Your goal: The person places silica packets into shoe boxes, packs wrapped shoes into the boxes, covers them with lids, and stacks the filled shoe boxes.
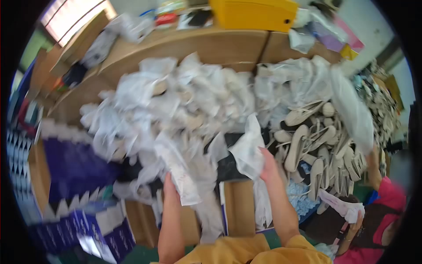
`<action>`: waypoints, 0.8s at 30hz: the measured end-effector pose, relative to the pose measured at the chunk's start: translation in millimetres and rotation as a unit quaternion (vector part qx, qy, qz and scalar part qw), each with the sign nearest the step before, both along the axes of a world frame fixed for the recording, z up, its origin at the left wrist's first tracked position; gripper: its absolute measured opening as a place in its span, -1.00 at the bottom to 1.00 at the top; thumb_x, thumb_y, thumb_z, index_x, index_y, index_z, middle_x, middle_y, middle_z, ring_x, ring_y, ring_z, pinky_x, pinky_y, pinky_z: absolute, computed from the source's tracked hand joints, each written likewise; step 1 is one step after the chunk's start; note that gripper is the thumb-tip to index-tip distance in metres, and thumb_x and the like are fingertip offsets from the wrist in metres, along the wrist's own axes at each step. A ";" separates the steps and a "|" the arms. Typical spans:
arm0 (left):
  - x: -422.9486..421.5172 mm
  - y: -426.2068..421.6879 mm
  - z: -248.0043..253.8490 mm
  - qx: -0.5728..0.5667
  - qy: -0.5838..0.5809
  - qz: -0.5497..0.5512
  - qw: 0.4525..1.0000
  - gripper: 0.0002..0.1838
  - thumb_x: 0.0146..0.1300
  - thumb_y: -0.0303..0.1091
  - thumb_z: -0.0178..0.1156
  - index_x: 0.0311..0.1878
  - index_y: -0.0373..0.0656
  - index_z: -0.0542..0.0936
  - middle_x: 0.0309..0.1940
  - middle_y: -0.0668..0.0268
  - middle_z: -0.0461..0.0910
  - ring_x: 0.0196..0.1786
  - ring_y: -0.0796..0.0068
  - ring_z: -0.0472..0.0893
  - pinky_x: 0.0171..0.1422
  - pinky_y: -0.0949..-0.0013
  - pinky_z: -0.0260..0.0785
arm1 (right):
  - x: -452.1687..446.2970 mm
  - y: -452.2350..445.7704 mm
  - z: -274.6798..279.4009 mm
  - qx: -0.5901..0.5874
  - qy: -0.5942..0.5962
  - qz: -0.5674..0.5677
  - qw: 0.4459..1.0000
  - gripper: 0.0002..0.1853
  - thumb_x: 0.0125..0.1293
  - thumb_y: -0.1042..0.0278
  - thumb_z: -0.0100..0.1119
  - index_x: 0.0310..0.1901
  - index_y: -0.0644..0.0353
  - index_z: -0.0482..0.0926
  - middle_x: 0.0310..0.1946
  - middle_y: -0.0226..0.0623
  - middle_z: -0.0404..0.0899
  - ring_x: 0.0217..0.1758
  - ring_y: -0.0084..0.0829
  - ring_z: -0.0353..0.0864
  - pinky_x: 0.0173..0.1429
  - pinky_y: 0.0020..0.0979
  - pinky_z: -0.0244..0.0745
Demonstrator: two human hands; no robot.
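Observation:
My left hand (171,187) is closed on a long, narrow packet wrapped in white paper (178,171), held slantwise above the open boxes. My right hand (268,165) grips a white wrapper (249,152) whose top rises to a point; what it holds inside, if anything, cannot be seen. Between the two hands more white wrapping (206,202) hangs down. Just below my right hand stands an open cardboard box (238,207) with a white wrapped piece along its right side. Behind both hands lies a large heap of white wrapped items (189,101).
Loose beige shoes (307,141) are piled at the right. A co-worker in pink (391,207) holds white wrapping at the lower right. Purple boxes (103,224) stand at the left. A yellow box (255,13) sits on the shelf behind.

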State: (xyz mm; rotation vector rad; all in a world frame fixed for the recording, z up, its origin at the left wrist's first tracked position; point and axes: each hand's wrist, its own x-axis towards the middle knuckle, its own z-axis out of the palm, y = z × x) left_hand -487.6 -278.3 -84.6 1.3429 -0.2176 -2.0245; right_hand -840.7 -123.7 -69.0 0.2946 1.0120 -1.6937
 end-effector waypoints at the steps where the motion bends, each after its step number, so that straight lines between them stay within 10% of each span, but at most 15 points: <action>1: 19.8 27.9 26.2 -0.013 -0.010 -0.029 0.999 -0.43 0.45 -0.01 -0.02 0.32 -0.27 0.47 0.13 0.15 0.64 0.12 0.16 0.66 0.31 0.04 0.49 | 29.9 27.5 34.1 0.018 0.019 0.017 1.000 -0.56 0.39 0.14 0.17 0.15 0.29 0.56 -0.03 -0.18 0.70 0.01 -0.18 0.70 0.20 -0.12 0.59; 4: 43.0 95.7 117.2 0.027 0.151 -0.013 0.988 -0.48 0.30 -0.01 0.05 0.07 -0.28 0.61 -0.18 0.11 0.69 -0.15 0.15 0.71 0.02 0.01 0.61 | 92.2 86.2 58.1 0.016 0.203 0.129 0.970 -0.49 0.40 0.07 0.18 0.20 0.31 0.52 0.01 -0.15 0.68 0.06 -0.16 0.69 0.20 -0.11 0.60; 6: 61.3 139.9 127.6 0.091 0.215 -0.016 0.972 -0.47 0.32 0.02 0.01 0.02 -0.29 0.62 -0.27 0.12 0.70 -0.19 0.17 0.72 -0.03 0.01 0.62 | 128.1 98.3 53.4 -0.004 0.020 -0.021 1.000 -0.43 0.40 -0.01 0.18 0.24 0.30 0.50 0.02 -0.13 0.67 0.08 -0.20 0.69 0.16 -0.12 0.63; 11: 181.6 194.7 72.0 0.078 0.388 -0.052 0.917 -0.33 0.31 0.14 0.04 0.20 -0.29 0.57 -0.07 0.07 0.70 -0.08 0.14 0.73 0.00 0.14 0.62 | 212.9 109.5 49.5 -0.269 -0.161 0.226 0.922 -0.42 0.36 -0.01 0.26 0.26 0.24 0.50 0.03 -0.17 0.67 0.04 -0.20 0.71 0.10 -0.11 0.67; 14: 290.2 179.6 75.1 -0.024 0.073 -0.010 0.997 -0.52 0.33 -0.03 0.10 0.06 -0.25 0.64 -0.25 0.19 0.72 -0.18 0.22 0.73 -0.02 0.12 0.61 | 315.3 74.3 84.4 0.021 0.285 0.372 0.883 -0.40 0.35 0.10 0.29 0.30 0.29 0.46 -0.04 -0.15 0.69 -0.14 -0.17 0.74 0.05 -0.10 0.66; 16: 352.6 157.9 51.5 -0.069 -0.014 -0.046 0.996 -0.57 0.34 -0.08 0.12 0.07 -0.23 0.64 -0.22 0.19 0.74 -0.16 0.21 0.73 0.00 0.11 0.60 | 386.9 38.2 103.7 -0.053 0.483 0.532 0.693 -0.51 0.34 0.15 0.30 0.17 0.33 0.54 -0.12 -0.09 0.71 -0.17 -0.10 0.74 -0.02 -0.07 0.66; 18: 383.3 134.4 18.2 -0.347 -0.384 -0.345 0.783 -0.53 0.39 -0.18 0.05 0.27 -0.20 0.52 -0.06 0.02 0.71 -0.07 0.01 0.72 0.11 0.07 0.57 | 486.3 8.0 71.6 0.035 0.682 0.538 0.495 -0.68 0.28 0.24 0.30 -0.03 0.28 0.62 -0.15 0.16 0.65 -0.14 0.11 0.70 -0.03 -0.09 0.64; 19: 376.1 130.1 16.3 -0.345 -0.371 -0.354 0.786 -0.53 0.39 -0.18 0.05 0.27 -0.20 0.52 -0.06 0.02 0.71 -0.07 0.01 0.72 0.11 0.07 0.57 | 521.6 0.5 63.8 0.088 0.726 0.528 0.432 -0.70 0.26 0.24 0.31 -0.06 0.23 0.63 -0.16 0.21 0.63 -0.14 0.19 0.67 -0.02 -0.06 0.64; 22: 333.5 103.6 26.6 -0.300 -0.330 -0.496 0.745 -0.43 0.37 -0.15 0.12 0.41 -0.11 0.41 0.16 0.01 0.62 0.23 -0.02 0.60 0.38 -0.05 0.38 | 529.8 7.2 86.4 0.119 0.729 0.515 0.435 -0.61 0.27 0.20 0.30 0.08 0.19 0.59 -0.11 0.25 0.58 -0.08 0.22 0.64 0.03 -0.01 0.61; 24: 326.5 126.4 32.9 -0.500 -0.435 -0.442 0.605 -0.38 0.29 -0.17 0.21 0.41 -0.11 0.40 0.29 0.03 0.52 0.37 0.02 0.47 0.47 -0.13 0.22 | 525.3 14.2 81.1 0.145 0.730 0.504 0.438 -0.56 0.28 0.18 0.29 0.15 0.17 0.57 -0.09 0.27 0.55 -0.06 0.24 0.62 0.05 0.01 0.60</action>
